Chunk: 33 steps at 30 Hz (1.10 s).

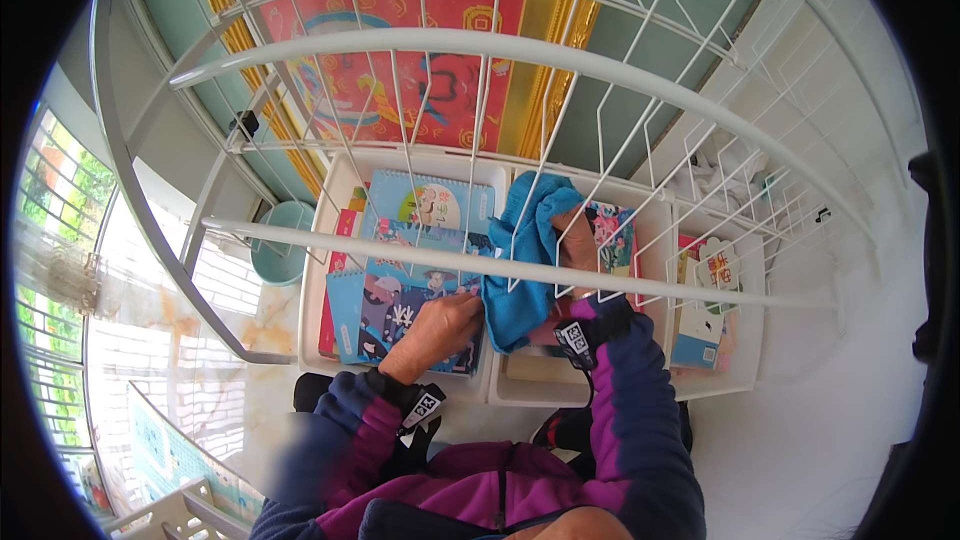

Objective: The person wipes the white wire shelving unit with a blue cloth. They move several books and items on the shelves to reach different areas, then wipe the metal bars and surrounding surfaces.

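Note:
Below a white wire rack, my right hand (576, 244) is closed on a bunched blue cloth (521, 307), which hangs over the wall between two white plastic bins. My left hand (442, 330) rests at the right side of the left bin (309, 300), over the picture books (386, 315), close to the cloth's edge; its fingers are bent, and whether they pinch anything is unclear. A spiral-bound blue book (450, 199) lies behind. In the middle bin (540, 391), a flowery book (613, 232) shows beyond my right hand.
The white wire rack (420, 259) crosses above my hands. A third bin (750, 345) with books stands at the right. A light-blue bucket (279, 259) is at the left. Behind the bins stands a red picture in a gold frame (532, 105). A white perforated basket (184, 514) sits at the lower left.

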### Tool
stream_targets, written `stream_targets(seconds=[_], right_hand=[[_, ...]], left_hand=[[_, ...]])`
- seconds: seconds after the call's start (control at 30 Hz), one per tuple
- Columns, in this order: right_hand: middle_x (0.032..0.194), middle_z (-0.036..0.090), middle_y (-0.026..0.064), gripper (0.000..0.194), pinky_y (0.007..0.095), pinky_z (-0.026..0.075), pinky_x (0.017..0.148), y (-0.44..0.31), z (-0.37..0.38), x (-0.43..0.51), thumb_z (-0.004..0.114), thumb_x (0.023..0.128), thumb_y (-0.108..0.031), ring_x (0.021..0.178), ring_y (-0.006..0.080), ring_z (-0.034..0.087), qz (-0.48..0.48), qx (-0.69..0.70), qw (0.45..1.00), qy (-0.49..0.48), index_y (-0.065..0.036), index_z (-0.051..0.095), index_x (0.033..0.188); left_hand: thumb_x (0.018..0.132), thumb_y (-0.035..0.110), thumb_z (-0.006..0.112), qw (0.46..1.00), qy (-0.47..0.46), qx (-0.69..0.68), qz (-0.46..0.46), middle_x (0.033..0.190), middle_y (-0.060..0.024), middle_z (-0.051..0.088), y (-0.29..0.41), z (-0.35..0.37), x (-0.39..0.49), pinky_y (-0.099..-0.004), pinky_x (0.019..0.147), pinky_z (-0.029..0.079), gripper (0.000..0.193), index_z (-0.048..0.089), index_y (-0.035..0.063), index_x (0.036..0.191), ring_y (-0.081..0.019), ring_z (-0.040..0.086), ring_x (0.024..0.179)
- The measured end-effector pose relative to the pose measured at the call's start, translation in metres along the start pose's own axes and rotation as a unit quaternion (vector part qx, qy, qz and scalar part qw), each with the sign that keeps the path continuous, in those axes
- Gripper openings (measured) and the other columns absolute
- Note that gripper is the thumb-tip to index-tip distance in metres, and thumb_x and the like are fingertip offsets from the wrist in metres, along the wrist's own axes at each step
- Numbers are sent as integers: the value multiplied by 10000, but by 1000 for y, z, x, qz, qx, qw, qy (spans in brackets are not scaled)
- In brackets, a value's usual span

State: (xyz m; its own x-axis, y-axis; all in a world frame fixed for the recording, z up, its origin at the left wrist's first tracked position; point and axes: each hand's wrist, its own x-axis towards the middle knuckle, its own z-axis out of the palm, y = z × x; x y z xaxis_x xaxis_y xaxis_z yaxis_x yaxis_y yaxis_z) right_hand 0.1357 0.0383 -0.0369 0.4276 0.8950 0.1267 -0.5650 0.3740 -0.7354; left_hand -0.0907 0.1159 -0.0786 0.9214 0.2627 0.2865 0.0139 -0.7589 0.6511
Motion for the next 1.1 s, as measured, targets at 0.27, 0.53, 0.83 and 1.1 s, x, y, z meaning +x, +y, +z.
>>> stream_targets(seconds=[0.27,0.53,0.83,1.1], right_hand=[[948,643,36,504,283,547,769,-17,32,44,730,774,-30,874,142,636,-14,-16,993,-118,-50,540,1241],[743,559,61,220,317,484,569,-15,52,57,574,905,-255,625,176,541,117,170,970,-125,-79,545,1033],[873,650,53,334,288,537,702,5,13,31,750,802,-154,781,168,650,-33,-234,963,-128,-51,587,1074],[1136,601,53,584,279,494,922,26,-13,-9,629,820,-24,1022,155,600,149,-57,987,-11,-51,455,1377]], left_hand=[[818,69,623,1000,10,-16,5,798,-189,606,2,-1,2,-482,622,508,115,566,38,913,-418,606,739],[829,58,624,1000,8,-22,-5,845,-196,632,9,-7,3,-469,645,523,149,601,46,976,-420,619,785],[840,61,629,999,20,-19,-17,798,-191,619,7,-2,2,-465,611,517,91,608,43,926,-408,620,743],[851,84,608,1000,7,-16,-5,798,-179,595,3,-2,2,-469,623,509,67,583,33,887,-398,609,740]])
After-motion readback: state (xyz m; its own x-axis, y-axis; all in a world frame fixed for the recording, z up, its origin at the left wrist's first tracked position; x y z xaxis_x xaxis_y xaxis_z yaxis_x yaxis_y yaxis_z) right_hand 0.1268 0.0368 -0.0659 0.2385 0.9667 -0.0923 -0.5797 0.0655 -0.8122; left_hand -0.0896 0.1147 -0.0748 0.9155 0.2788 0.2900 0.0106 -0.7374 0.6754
